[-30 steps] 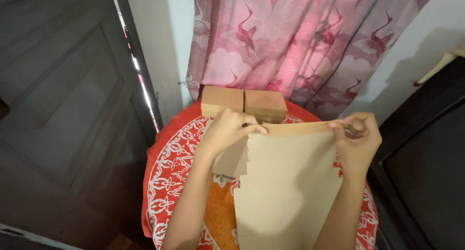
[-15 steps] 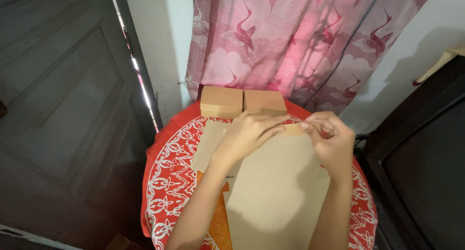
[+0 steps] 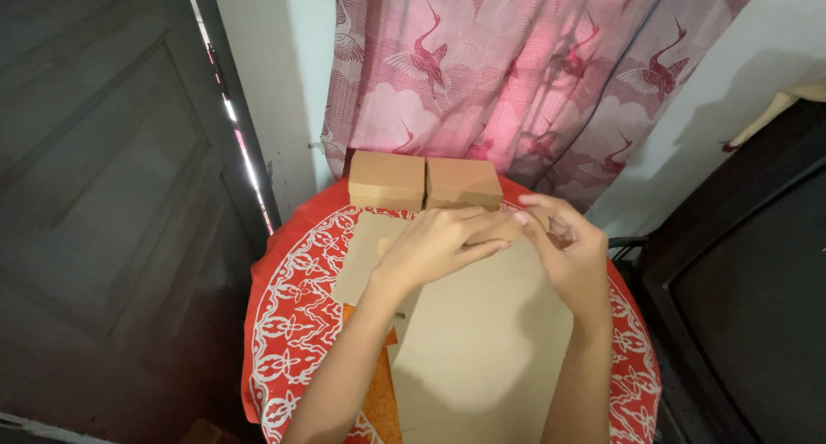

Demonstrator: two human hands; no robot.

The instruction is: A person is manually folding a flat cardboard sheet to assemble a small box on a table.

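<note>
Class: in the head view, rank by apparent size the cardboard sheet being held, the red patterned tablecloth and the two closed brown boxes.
1. Red patterned tablecloth
2. Cardboard sheet, though nearer the camera
3. Left box and right box: look alike, no ranking.

Dim, pink-tinted light through the curtain (image 3: 533, 74) — deep shadows, sharp focus, slight edge distortion.

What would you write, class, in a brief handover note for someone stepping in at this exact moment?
Left hand and right hand: both pinch the far edge of the brown card sheet, close together.
The sheet lies flat on the red patterned tablecloth, over other card pieces.
Two closed brown boxes stand side by side at the table's far edge, below the pink curtain.
Done: two boxes made up.
Left: this sheet is not yet a box.
</note>
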